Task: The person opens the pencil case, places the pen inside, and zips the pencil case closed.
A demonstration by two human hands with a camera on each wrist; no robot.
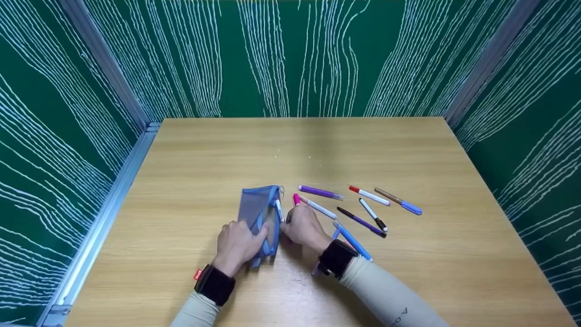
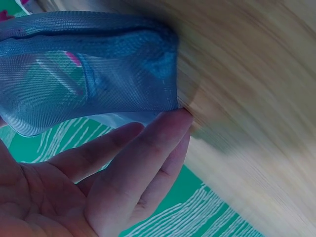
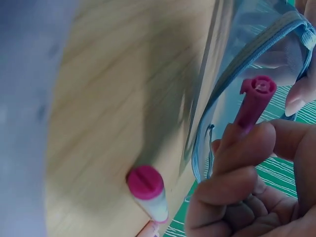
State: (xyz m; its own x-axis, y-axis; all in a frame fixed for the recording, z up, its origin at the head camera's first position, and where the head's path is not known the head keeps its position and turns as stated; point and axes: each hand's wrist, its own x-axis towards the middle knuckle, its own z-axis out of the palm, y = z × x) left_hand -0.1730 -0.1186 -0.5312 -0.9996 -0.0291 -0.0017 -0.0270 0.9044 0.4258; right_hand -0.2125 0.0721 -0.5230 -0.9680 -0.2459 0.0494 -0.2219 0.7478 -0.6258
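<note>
A blue mesh pencil pouch (image 1: 250, 204) stands on the table with its zipped opening turned to the right. My left hand (image 1: 238, 243) holds it from the left, thumb at the opening and fingers along the outside; in the left wrist view the fingertips (image 2: 180, 118) meet its lower corner. Right beside the opening, my right hand (image 1: 305, 226) pinches a pink-capped marker (image 3: 254, 101), whose cap points at the pouch in the right wrist view. Another marker with a pink end (image 3: 145, 182) lies on the table near this hand. Through the mesh a white shaft (image 2: 59, 76) shows.
Several pens lie to the right: a purple marker (image 1: 320, 192), a red-capped marker (image 1: 370, 195), a brown-and-blue pen (image 1: 399, 201), a black-capped pen (image 1: 372, 215) and a dark purple pen (image 1: 361, 222). A blue marker (image 1: 353, 240) lies beside the right wrist. Green walls (image 1: 381, 45) enclose the table.
</note>
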